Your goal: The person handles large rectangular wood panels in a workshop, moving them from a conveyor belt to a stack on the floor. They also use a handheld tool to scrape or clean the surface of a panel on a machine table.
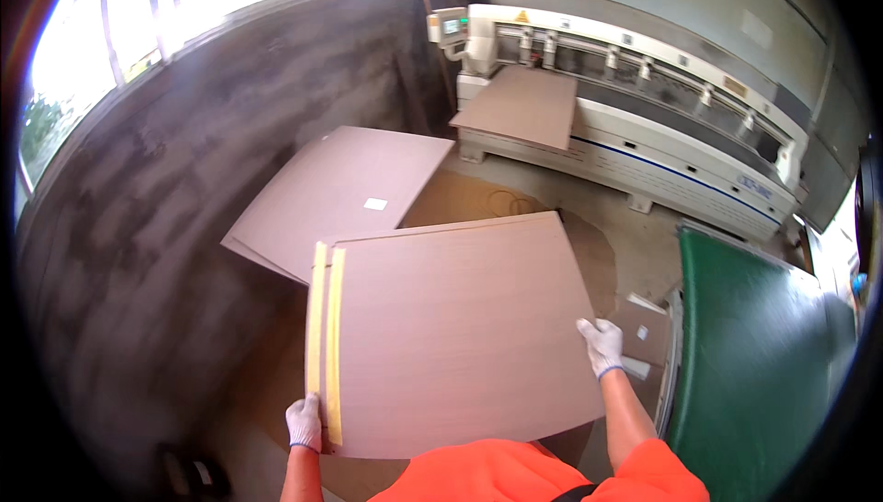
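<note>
A large brownish-pink board [460, 336] lies nearly flat in front of my body, with two yellow strips [336, 346] running along its left side. A second edge shows along its left and far sides, so another panel may be stacked with it. My left hand [304, 422], in a whitish glove, is closed on the near left edge. On the right edge, my right hand [602, 346] grips the board, also gloved. The fingers under the board are hidden on both sides.
Beyond the board, more brownish panels [340, 189] lie stacked, a white label [375, 204] on top. A long white machine [635, 125] stands at the back with a panel [524, 102] on it. A green-topped table [745, 346] is at right, a dark wall [147, 189] at left.
</note>
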The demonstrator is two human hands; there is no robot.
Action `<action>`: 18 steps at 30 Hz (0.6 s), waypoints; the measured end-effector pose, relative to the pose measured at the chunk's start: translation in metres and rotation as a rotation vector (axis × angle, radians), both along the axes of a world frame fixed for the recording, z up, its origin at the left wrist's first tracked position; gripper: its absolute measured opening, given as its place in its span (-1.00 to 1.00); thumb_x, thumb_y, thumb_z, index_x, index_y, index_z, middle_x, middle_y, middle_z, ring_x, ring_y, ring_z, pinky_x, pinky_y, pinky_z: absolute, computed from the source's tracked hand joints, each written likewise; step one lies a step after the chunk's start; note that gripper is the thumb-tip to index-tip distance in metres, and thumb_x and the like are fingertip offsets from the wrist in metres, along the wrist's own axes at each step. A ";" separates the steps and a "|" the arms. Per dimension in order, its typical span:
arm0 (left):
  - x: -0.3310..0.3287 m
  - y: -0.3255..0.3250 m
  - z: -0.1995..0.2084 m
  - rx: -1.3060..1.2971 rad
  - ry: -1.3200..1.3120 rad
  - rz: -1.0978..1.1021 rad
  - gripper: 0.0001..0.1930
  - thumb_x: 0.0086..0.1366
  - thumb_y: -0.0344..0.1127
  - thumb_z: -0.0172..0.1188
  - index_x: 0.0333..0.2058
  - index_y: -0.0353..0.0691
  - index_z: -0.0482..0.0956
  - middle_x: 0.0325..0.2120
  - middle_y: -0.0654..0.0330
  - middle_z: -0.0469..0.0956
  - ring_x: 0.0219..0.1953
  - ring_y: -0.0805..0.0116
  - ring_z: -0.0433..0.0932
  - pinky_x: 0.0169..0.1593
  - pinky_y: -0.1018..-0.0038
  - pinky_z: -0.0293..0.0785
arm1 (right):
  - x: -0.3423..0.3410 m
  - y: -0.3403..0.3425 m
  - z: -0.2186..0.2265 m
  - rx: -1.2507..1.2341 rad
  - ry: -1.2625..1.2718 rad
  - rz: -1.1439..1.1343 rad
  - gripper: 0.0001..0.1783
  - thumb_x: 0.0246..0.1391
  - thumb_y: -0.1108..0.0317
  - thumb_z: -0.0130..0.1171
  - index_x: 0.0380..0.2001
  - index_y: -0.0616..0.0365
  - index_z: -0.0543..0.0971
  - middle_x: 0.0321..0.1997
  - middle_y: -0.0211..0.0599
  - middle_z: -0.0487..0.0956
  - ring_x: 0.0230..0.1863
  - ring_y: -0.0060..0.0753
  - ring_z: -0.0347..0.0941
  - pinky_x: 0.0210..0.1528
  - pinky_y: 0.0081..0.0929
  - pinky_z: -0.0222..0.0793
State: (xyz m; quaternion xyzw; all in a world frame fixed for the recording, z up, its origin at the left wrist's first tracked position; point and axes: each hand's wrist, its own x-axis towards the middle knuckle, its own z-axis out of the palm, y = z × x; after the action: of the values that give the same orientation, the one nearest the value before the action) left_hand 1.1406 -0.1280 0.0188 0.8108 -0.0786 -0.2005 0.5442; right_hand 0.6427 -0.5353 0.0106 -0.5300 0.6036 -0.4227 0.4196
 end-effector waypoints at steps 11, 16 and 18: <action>0.035 -0.094 0.030 -0.238 0.248 0.457 -0.75 0.38 -0.25 0.25 -0.47 -0.20 0.52 -0.59 0.26 0.47 -0.63 0.39 0.40 -0.56 0.31 0.37 | 0.420 -0.329 0.023 -0.127 0.304 0.762 -0.27 0.01 0.07 0.54 0.14 0.35 0.59 0.15 0.06 0.66 0.16 -0.09 0.59 0.18 -0.25 0.48; 0.080 -0.193 -0.024 -0.057 0.199 0.394 -0.75 0.33 -0.18 0.26 -0.29 -0.30 0.68 -0.44 0.16 0.60 -0.43 0.24 0.60 -0.39 0.14 0.63 | 0.567 -0.261 0.070 -0.388 0.478 1.148 -0.13 0.21 -0.13 0.28 0.37 0.33 0.41 0.45 0.17 0.39 0.47 0.06 0.30 0.49 -0.16 0.20; 0.104 -0.258 -0.032 -0.016 0.108 0.433 -0.67 0.35 -0.11 0.28 -0.27 -0.34 0.68 -0.40 0.10 0.67 -0.41 0.24 0.62 -0.31 0.17 0.60 | 0.565 -0.205 0.059 -0.601 0.824 1.267 -0.14 0.25 -0.19 0.14 0.38 0.28 0.39 0.52 0.12 0.29 0.54 0.09 0.16 0.57 -0.04 0.00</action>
State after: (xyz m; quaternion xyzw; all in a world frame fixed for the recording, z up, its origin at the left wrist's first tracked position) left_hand 1.2441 -0.3862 -0.0132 0.7926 0.1250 -0.1216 0.5842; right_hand 1.2080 -0.7401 0.0692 -0.9741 0.1558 -0.0199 0.1629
